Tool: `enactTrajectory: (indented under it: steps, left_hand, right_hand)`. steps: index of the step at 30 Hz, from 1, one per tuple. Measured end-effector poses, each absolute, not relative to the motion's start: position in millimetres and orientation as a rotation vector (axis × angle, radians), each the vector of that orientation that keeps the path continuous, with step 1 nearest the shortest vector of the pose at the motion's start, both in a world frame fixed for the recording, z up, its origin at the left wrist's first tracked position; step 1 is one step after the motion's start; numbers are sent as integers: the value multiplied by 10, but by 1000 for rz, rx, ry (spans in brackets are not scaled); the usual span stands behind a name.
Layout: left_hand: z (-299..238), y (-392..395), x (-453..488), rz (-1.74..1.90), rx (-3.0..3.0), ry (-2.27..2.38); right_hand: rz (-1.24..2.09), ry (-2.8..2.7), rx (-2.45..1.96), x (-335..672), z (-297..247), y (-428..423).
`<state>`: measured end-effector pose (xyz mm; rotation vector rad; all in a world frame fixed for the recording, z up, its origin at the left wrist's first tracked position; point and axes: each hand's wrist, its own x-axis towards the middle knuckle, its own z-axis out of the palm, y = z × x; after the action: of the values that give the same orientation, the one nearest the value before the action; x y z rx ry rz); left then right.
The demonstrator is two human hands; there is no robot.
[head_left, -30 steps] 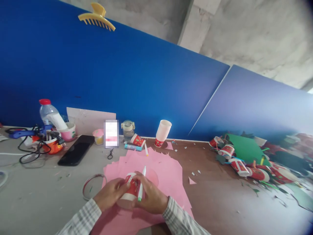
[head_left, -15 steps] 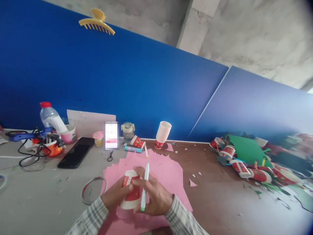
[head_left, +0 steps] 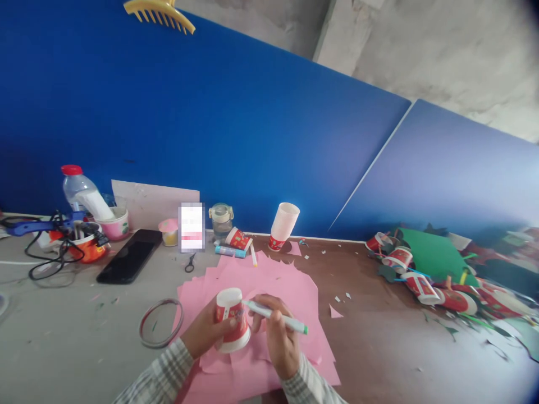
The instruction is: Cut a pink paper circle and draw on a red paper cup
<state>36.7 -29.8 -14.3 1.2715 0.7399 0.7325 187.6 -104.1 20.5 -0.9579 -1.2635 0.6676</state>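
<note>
My left hand (head_left: 208, 330) grips a red and white paper cup (head_left: 236, 335), which stands upside down over the pink paper (head_left: 295, 292). The thumb lies across the cup's printed side. In my right hand (head_left: 280, 339) is a white marker (head_left: 275, 317) with a green end, held like a pen. Its tip points left at the cup's upper side, near the rim of the base; whether it touches I cannot tell.
Stacked paper cups (head_left: 284, 224) lean by the blue partition (head_left: 252, 123). A phone (head_left: 130, 256), small scissors (head_left: 190, 264), a glue stick (head_left: 230, 251) and a tape ring (head_left: 160, 324) lie leftward. Red cups and green paper (head_left: 435, 255) crowd the right side; scraps lie about.
My right hand has drawn away from the cup to the right. The marker has swung from upright to nearly level, its tip now at the cup. The camera view has shifted slightly.
</note>
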Motion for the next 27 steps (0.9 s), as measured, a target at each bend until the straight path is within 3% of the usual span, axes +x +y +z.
enactTrajectory:
  steps: [27]
  left_hand:
    - [-148, -307, 383, 707, 1319, 745]
  right_hand:
    - [374, -1361, -966, 1741, 154, -1071]
